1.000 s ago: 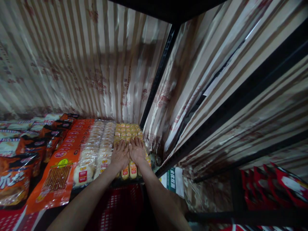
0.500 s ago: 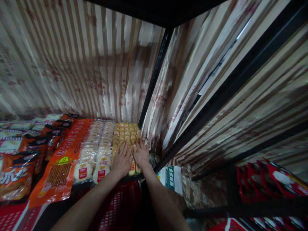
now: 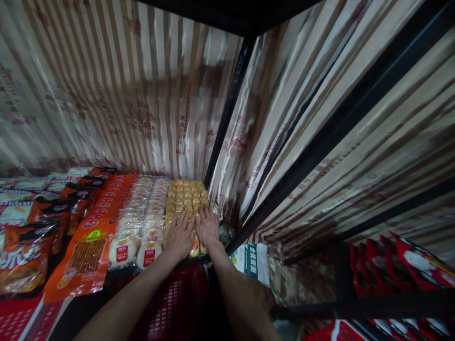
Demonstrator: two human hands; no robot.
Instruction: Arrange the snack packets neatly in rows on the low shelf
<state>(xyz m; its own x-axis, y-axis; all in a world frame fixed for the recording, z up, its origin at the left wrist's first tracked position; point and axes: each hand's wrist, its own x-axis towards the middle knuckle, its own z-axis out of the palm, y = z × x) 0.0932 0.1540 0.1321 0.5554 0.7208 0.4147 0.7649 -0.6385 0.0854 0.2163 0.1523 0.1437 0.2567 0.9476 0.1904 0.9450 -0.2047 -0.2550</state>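
Rows of small yellow wrapped snack packs (image 3: 186, 193) fill the right end of the shelf, by the corner post. My left hand (image 3: 180, 237) lies flat on their left front part, fingers stretched out. Close beside it, my right hand (image 3: 207, 226) rests on their right side, palm down and fingers extended. Both hands touch the packs and grip nothing; the packs under my palms are hidden. Just left stand two rows of round white cakes in clear wrap (image 3: 148, 253), with red labels. Beyond those is a row of orange bags of brown sticks (image 3: 87, 251).
Orange and black snack bags (image 3: 26, 260) stand at the far left. A black post (image 3: 231, 109) rises behind the packs, against striped sheeting (image 3: 152, 94). Below my arms is a red basket (image 3: 167, 303). Red packages (image 3: 408, 260) sit on a shelf at the right.
Both hands stay flat on the yellow packs with almost no movement. The gap in the sheeting at the upper right has narrowed.
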